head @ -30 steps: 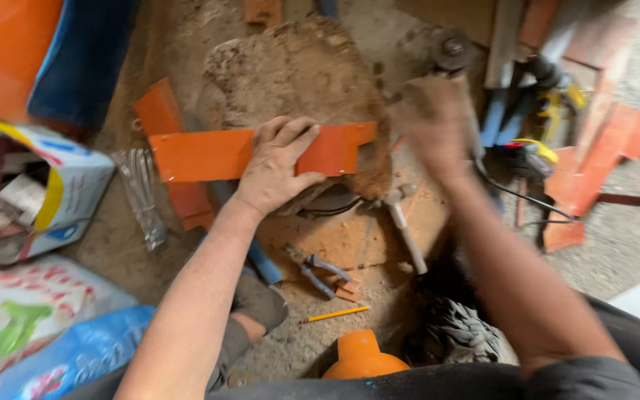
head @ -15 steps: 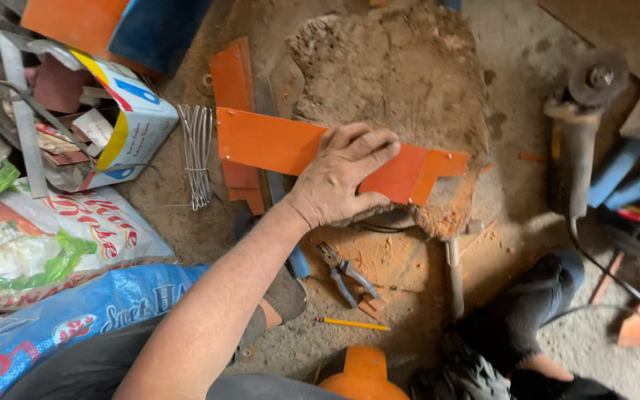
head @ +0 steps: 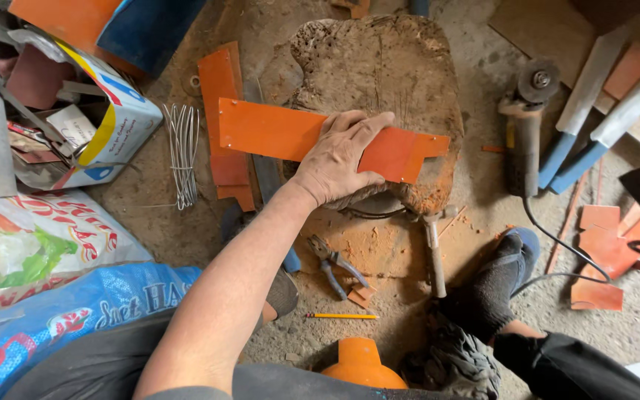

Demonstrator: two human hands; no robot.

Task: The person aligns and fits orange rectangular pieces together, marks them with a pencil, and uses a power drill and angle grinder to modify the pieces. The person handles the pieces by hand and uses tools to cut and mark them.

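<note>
A big worn stump [head: 387, 81] sits on the dirt floor, its top rough and dusted orange at the near edge. To the left, printed sacks [head: 31, 244] lie heaped — one white with red and green print, one blue below it. Above them a torn carton [head: 105, 111] holds metal scraps.

Across the stump lies a long orange sheet [head: 275, 133], its right end notched. The left hand [head: 338, 159] rests flat on its middle, fingers spread and pressing down, not curled round anything. The right hand is out of view.

A second orange strip [head: 220, 111] lies on the floor just left of the stump, partly under the sheet's left end. Beside it is a bundle of thin wire [head: 183, 148]. Right of the stump an angle grinder [head: 524, 133] lies on the ground, disc pointing away, its cord trailing toward the person's socked foot [head: 501, 285]. Farther right — blue-handled tools [head: 579, 148] and more orange offcuts [head: 601, 252].

At the stump's near foot a hammer [head: 432, 252] lies with its handle pointing to the person. Left of it are blue-handled pliers [head: 335, 267], jaws toward the stump. Nearer still, a yellow pencil [head: 342, 316] lies on the dirt, well apart from the hand.
</note>
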